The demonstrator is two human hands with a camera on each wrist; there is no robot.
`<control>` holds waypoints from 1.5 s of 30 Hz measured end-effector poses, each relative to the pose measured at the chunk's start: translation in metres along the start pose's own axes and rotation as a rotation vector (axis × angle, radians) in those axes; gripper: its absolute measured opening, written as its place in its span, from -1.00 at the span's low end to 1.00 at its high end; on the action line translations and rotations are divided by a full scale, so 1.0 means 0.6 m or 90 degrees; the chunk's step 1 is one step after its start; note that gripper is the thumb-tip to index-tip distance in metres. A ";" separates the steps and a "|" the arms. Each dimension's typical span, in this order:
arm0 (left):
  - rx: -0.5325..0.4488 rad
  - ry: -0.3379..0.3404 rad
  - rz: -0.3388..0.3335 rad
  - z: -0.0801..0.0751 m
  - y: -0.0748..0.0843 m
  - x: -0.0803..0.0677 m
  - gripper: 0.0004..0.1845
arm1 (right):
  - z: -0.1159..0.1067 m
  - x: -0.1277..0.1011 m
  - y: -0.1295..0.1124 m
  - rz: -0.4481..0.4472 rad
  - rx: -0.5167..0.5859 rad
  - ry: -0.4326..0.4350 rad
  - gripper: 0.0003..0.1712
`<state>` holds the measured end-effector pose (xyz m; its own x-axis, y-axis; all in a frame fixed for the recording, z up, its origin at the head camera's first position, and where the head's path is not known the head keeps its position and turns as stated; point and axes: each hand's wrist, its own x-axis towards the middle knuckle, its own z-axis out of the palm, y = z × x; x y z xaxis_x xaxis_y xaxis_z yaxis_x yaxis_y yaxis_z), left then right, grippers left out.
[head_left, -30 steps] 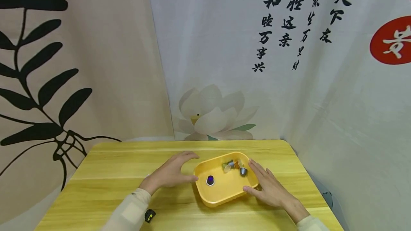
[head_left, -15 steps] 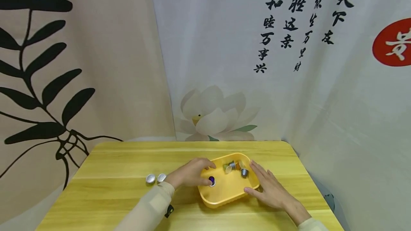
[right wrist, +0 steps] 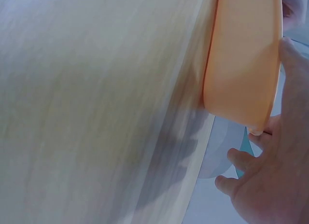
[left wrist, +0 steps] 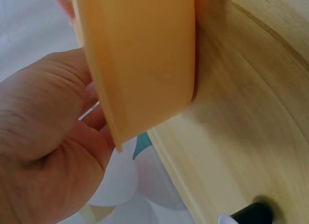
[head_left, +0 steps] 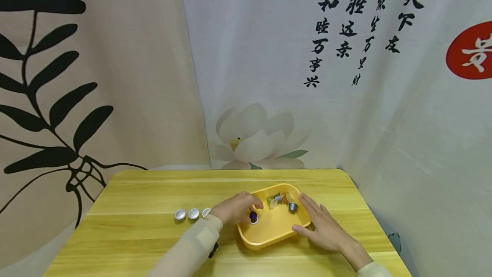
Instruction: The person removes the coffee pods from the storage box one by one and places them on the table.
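The yellow tray [head_left: 269,230] sits on the table [head_left: 134,234], its long side running from near-left to far-right. The left hand [head_left: 235,209] curls over its rim, fingers closing on the purple capsule [head_left: 253,216]. The right hand [head_left: 323,227] lies flat against the tray's right wall. Only the head view shows three silver capsules [head_left: 193,213] lined up left; the wrist views show just the tray's underside.

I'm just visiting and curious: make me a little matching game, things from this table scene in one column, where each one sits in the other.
Things:
1. purple capsule
2. three silver capsules
3. right hand
4. yellow tray

Places:
a. flat against the tray's right side
b. in a row on the bare wood, left of the tray
c. on the wooden table
d. in the tray, at the left hand's fingertips

Pairs: 1-d, 2-b, 3-a, 4-c
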<state>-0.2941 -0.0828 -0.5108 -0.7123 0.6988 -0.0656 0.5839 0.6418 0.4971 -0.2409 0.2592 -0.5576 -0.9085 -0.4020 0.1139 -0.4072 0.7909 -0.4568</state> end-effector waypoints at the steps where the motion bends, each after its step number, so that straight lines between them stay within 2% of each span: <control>1: 0.006 0.000 0.001 0.001 0.000 0.002 -0.54 | 0.000 0.000 0.000 -0.001 0.000 0.000 0.16; 7: 0.058 -0.006 0.002 0.009 0.003 0.010 -0.58 | 0.001 -0.001 0.001 0.000 0.002 -0.001 0.16; 11: 0.068 -0.005 0.006 0.011 0.004 0.012 -0.64 | 0.001 -0.001 0.001 0.002 0.002 -0.002 0.16; 16: 0.074 -0.004 0.034 0.013 0.001 0.016 -0.84 | 0.000 0.000 0.001 -0.001 -0.004 -0.003 0.17; 19: 0.087 -0.006 0.047 0.015 0.000 0.018 -0.85 | -0.001 0.001 0.001 -0.004 -0.007 -0.004 0.17; 25: 0.100 -0.010 0.034 0.019 0.004 0.018 -0.88 | 0.000 0.001 0.002 -0.003 -0.004 -0.008 0.17; 30: 0.058 0.006 0.036 0.018 0.003 0.021 -0.88 | -0.002 0.002 0.002 -0.001 -0.008 -0.007 0.18; 37: -0.058 0.025 0.021 0.013 -0.002 0.020 -0.85 | -0.002 0.004 0.004 0.002 -0.012 -0.005 0.18; 45: -0.171 0.052 0.029 0.006 -0.001 0.011 -0.84 | -0.001 0.004 0.003 0.002 -0.008 -0.007 0.17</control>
<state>-0.2979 -0.0773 -0.5146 -0.7237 0.6896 0.0267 0.4992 0.4964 0.7102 -0.2438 0.2598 -0.5575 -0.9085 -0.4050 0.1028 -0.4060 0.7975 -0.4463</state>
